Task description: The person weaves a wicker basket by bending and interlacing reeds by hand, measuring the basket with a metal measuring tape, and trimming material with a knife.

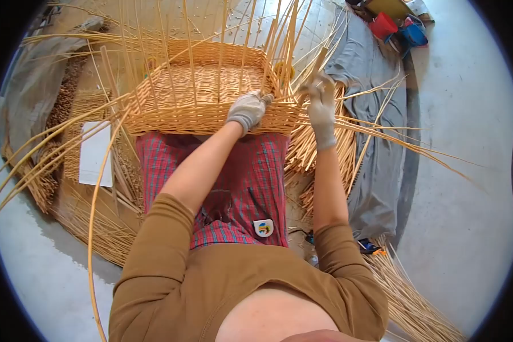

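Note:
A rectangular wicker basket (pixel 211 121) rests across the lap, with upright stakes rising from its woven walls. My left hand (pixel 248 110), in a pale work glove, is closed over the near wall's rim, right of its middle. My right hand (pixel 321 111), also gloved, is raised just off the basket's right corner. Its fingers are blurred and look closed around something; a short brown bar (pixel 321 58) sticks up above them, its kind unclear. Long loose rods (pixel 404 145) stretch right from the corner, and more rods (pixel 57 137) extend left.
Bundles of cut rods (pixel 302 151) lie beside the right leg, with another bundle (pixel 410 296) at lower right. A grey cloth (pixel 376 171) covers floor on the right. A white board (pixel 96 154) lies left. A tape measure (pixel 263 228) sits on the checked apron. Red and blue containers (pixel 383 25) stand upper right.

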`<action>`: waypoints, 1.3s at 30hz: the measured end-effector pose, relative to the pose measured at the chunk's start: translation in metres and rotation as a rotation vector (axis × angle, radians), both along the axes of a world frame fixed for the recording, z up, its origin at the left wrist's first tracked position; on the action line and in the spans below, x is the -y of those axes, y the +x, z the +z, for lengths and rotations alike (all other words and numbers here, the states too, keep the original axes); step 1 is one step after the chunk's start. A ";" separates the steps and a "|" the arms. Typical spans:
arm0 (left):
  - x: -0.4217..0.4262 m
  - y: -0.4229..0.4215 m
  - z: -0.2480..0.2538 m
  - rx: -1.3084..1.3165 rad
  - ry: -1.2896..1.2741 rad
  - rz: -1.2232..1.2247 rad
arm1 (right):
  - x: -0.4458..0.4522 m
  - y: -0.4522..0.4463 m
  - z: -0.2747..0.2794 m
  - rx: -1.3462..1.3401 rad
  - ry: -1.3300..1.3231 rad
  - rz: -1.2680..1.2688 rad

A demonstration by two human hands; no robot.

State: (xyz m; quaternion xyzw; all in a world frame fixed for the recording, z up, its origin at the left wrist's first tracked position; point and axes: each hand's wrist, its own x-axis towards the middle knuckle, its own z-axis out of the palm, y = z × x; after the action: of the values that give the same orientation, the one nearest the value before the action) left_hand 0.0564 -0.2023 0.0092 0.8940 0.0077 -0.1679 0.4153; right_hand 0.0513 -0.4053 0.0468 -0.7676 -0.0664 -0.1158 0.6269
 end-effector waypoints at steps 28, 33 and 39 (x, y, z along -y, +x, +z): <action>-0.291 -0.164 0.018 0.531 -0.848 0.993 | -0.122 -0.077 -0.047 -0.108 -0.541 -0.270; -0.311 -0.161 0.004 0.568 -0.648 0.775 | -0.310 -0.169 0.023 0.102 -0.304 0.746; -0.326 -0.156 -0.071 0.790 -1.149 0.342 | -0.432 -0.140 0.044 0.614 -0.372 0.872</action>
State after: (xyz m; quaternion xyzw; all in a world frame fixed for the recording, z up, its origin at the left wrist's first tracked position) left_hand -0.0991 0.1240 -0.0613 0.5142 -0.0927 0.2583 0.8126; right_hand -0.0890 0.0270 0.0912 -0.6977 -0.5763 -0.0505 0.4225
